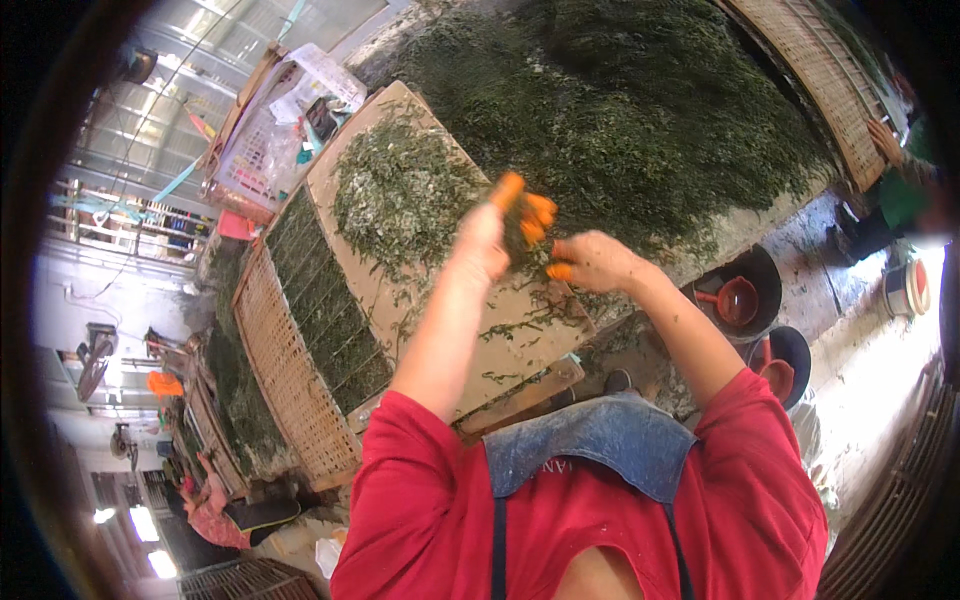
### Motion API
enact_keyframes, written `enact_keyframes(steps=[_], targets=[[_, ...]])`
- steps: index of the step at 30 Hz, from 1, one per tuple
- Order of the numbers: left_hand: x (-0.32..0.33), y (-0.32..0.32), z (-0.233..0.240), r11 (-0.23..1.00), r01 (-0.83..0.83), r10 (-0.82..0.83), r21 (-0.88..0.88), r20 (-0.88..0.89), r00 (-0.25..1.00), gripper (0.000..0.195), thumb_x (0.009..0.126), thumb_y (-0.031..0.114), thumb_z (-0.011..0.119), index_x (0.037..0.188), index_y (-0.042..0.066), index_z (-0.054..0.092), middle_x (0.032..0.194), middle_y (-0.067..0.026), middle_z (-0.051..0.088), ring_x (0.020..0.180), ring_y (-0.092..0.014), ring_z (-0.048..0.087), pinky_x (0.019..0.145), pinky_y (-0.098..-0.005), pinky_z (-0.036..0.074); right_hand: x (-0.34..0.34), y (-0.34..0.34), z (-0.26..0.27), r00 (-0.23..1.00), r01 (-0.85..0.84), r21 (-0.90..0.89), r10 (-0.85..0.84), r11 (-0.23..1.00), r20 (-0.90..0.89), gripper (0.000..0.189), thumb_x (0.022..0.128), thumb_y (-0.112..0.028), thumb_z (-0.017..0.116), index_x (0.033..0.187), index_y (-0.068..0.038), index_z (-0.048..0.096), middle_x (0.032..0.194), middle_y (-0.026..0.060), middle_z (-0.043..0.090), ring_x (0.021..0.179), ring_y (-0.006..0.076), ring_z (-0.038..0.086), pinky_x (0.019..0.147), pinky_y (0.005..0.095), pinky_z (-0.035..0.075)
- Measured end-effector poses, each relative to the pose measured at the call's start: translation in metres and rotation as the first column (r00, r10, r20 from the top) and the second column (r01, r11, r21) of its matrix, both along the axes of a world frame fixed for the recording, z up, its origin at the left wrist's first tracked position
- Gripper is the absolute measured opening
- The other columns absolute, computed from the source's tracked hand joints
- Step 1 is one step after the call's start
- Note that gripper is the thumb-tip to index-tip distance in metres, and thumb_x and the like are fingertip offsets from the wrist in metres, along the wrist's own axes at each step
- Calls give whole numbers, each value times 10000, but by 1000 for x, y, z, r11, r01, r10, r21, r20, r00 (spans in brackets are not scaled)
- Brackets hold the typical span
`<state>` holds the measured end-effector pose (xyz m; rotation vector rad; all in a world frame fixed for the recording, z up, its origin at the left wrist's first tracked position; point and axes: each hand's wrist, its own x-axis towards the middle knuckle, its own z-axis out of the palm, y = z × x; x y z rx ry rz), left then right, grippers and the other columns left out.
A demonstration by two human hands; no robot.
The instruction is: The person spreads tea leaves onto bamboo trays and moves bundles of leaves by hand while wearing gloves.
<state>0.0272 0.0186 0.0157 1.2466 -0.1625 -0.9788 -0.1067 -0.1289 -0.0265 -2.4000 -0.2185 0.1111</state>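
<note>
My left hand (499, 225), with orange coverings on its fingers, is over the right part of a wooden board, with dark green leafy strands at its fingers. Just right of it, near the board's edge, my right hand (596, 261) also has orange on its fingertips; its grip is blurred. A heap of chopped green strands (397, 195) with whitish bits lies on the board (442, 367), and loose strands are scattered below it. Behind both hands spreads a large dark green pile (600, 112) of the same material.
Left of the board stands a woven bamboo rack (300, 367) with green rows beside it. A plastic basket (251, 150) holds bags and small items. At right are black tubs with red dippers (737, 301). A co-worker's hand (885, 142) touches another woven rack (825, 82); another person (214, 510) is at lower left.
</note>
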Motion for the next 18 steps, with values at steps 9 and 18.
enact_keyframes(steps=[9, 18], targets=[[-56, 28, -21, 991, 23, -4, 133, -140, 990, 352, 1018, 169, 492, 1333, 15, 523, 1014, -121, 661, 785, -204, 635, 656, -339, 571, -45, 4, -10, 709, 701, 498, -430, 510, -559, 529, 938, -547, 586, 989, -28, 672, 863, 112, 720, 668, 275, 676, 601, 404, 534], [-134, 197, -34, 654, 608, -735, 449, 186, 653, 451, 944, 453, 625, 814, 26, 685, 562, -66, 598, 482, -140, 560, 458, -296, 422, -62, 179, -44, 723, 629, 738, -164, -245, -671, 261, 986, -196, 616, 1111, 32, 634, 916, 83, 680, 786, 183, 660, 680, 309, 561]])
